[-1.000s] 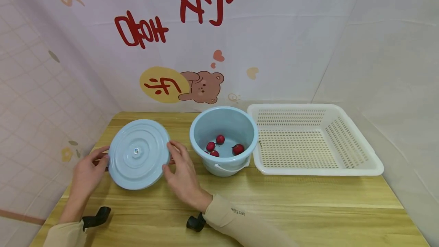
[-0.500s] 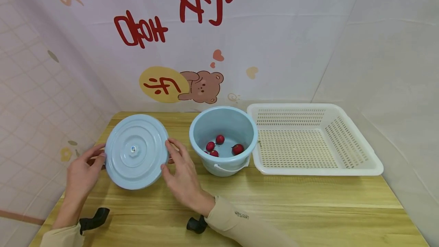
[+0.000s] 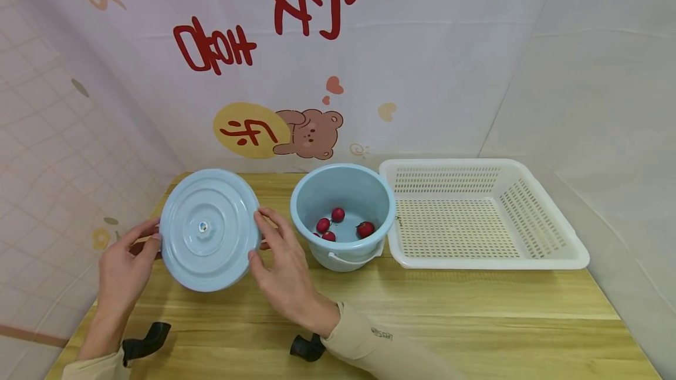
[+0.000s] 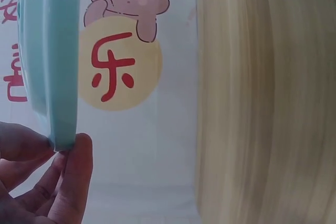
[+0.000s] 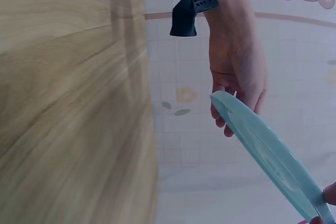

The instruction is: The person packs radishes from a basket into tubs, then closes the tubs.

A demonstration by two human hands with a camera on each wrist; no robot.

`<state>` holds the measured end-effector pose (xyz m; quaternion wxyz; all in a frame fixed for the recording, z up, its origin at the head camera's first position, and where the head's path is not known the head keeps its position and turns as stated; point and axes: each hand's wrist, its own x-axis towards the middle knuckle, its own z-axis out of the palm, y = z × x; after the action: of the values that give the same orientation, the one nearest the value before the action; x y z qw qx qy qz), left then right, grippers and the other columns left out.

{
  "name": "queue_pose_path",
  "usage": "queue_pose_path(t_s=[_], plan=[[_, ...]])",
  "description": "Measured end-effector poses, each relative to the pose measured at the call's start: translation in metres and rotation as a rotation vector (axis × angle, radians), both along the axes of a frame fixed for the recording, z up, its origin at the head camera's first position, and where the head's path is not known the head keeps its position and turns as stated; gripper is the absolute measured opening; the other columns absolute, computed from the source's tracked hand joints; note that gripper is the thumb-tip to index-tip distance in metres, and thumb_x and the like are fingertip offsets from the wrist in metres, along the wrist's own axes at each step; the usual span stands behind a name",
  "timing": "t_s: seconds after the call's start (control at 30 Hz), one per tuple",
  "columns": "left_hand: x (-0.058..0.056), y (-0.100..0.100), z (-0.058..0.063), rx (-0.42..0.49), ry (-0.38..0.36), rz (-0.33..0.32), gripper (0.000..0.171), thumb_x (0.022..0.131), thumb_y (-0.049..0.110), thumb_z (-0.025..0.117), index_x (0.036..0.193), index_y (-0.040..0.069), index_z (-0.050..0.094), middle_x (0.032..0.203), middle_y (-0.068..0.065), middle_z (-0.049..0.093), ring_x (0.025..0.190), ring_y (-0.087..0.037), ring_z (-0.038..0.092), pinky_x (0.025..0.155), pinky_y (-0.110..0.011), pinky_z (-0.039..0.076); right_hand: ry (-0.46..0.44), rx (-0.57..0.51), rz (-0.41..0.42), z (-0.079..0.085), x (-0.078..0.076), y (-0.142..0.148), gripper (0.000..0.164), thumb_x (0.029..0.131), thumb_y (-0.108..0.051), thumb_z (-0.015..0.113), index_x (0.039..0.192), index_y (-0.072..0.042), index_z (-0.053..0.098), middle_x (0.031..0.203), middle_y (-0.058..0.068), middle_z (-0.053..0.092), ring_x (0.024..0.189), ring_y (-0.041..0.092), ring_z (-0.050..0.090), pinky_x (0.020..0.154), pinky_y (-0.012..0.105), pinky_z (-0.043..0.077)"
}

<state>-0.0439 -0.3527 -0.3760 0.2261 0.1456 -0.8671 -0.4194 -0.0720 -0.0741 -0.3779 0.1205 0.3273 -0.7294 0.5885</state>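
Note:
Both hands hold a round, light-blue plastic lid (image 3: 227, 257) tilted above the left part of the table, its small centre knob facing up. My left hand (image 3: 124, 271) pinches the left rim; in the left wrist view, thumb and fingers of that hand (image 4: 47, 182) grip the edge. On the opposite rim, my right hand (image 3: 282, 271) pinches with thumb and fingers. The right wrist view has the lid (image 5: 273, 156) edge-on, held off the wooden surface. To the right of the lid stands a light-blue bucket (image 3: 343, 187) with several small red radishes (image 3: 365, 229) at its bottom.
A white perforated plastic basket (image 3: 454, 227) stands right of the bucket, close against it. Beneath everything lies a wooden table (image 3: 422, 321). Behind it hangs a printed cloth backdrop (image 3: 433, 75). Black wrist-worn camera mounts (image 3: 148, 342) sit under the forearms.
The lid has shifted slightly left and tilted its face more toward the head camera. Both hands keep their grip on its rim; the bucket and basket stay put.

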Motion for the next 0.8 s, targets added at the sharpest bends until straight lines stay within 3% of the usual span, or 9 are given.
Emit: queue_pose_path(t_s=[0.3, 0.6, 0.8], plan=[[0.002, 0.012, 0.008, 0.002, 0.030, 0.006, 0.038, 0.104, 0.014, 0.059, 0.139, 0.000, 0.065, 0.109, 0.015, 0.060, 0.077, 0.010, 0.064, 0.067, -0.009, 0.054, 0.079, -0.034, -0.007, 0.011, 0.002, 0.012, 0.062, 0.091, 0.009, 0.069, 0.149, 0.003, 0.050, 0.156, 0.010, 0.042, 0.114, 0.021, 0.065, 0.093, 0.024, 0.054], [0.004, 0.023, 0.017, 0.058, 0.028, -0.007, 0.040, 0.104, 0.015, 0.061, 0.141, 0.000, 0.063, 0.109, 0.018, 0.060, 0.082, 0.008, 0.065, 0.070, -0.010, 0.054, 0.066, -0.060, -0.008, 0.017, 0.003, 0.027, 0.061, 0.092, 0.009, 0.068, 0.149, 0.004, 0.051, 0.158, 0.010, 0.042, 0.114, 0.022, 0.064, 0.093, 0.033, 0.057], [0.005, 0.031, 0.021, 0.089, 0.054, -0.028, 0.039, 0.103, 0.012, 0.063, 0.140, 0.001, 0.064, 0.111, 0.017, 0.063, 0.084, 0.005, 0.068, 0.071, -0.012, 0.056, 0.063, -0.086, -0.005, 0.021, 0.002, 0.037, 0.059, 0.092, 0.008, 0.067, 0.149, 0.003, 0.051, 0.158, 0.009, 0.043, 0.118, 0.024, 0.062, 0.094, 0.029, 0.056]])
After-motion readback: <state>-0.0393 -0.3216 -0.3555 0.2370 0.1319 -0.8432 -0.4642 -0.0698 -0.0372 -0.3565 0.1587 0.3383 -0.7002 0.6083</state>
